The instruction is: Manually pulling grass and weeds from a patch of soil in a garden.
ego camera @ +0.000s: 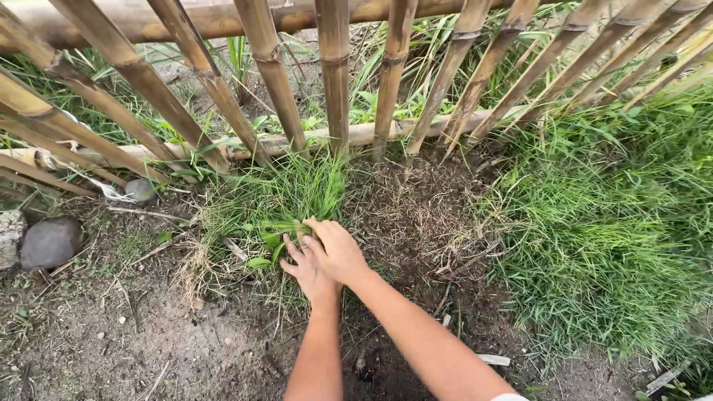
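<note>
**Both hands on grass tuft at fence foot**

Your two bare forearms enter from the bottom edge and meet at a grass clump [278,204] growing against the base of the bamboo fence [334,82]. Your right hand [338,249] lies over the left hand [306,267], overlapping it. Right fingers [316,224] are curled around a bunch of green blades, closed on it. Left fingers [291,249] are pressed into the same blades from below (their grip is partly covered by the right hand, so I cannot tell whether they are closed).

The clump sits on the near side of the lower horizontal bamboo rail [371,134], touching the upright slats. Dark bare soil [416,215] with dry roots and straw lies just to the right of your hands. Thick uncut grass [609,223] fills the right side, well apart from the hands. A grey stone [50,241] lies at the left edge, with a smaller stone [140,190] nearer the fence. Pale packed dirt [134,334] covers the lower left ground.
</note>
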